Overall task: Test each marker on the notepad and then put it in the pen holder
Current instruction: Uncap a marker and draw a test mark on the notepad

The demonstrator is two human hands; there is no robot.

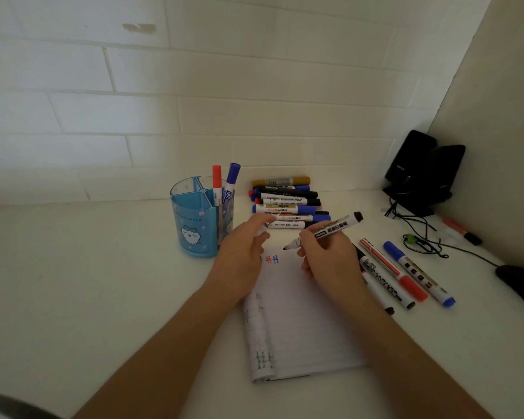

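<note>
Right hand pinches the uncapped marker pen-fashion, nib angled at the notepad for testing; left hand, fingers loose, steadies the page.

Black speakers, cables, white table

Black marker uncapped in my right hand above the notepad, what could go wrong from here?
The black marker hovers tip-down near the top edge of the notepad, so a stroke could stray onto the white desk. Its tip is also close to the left hand and might ink it.
</note>
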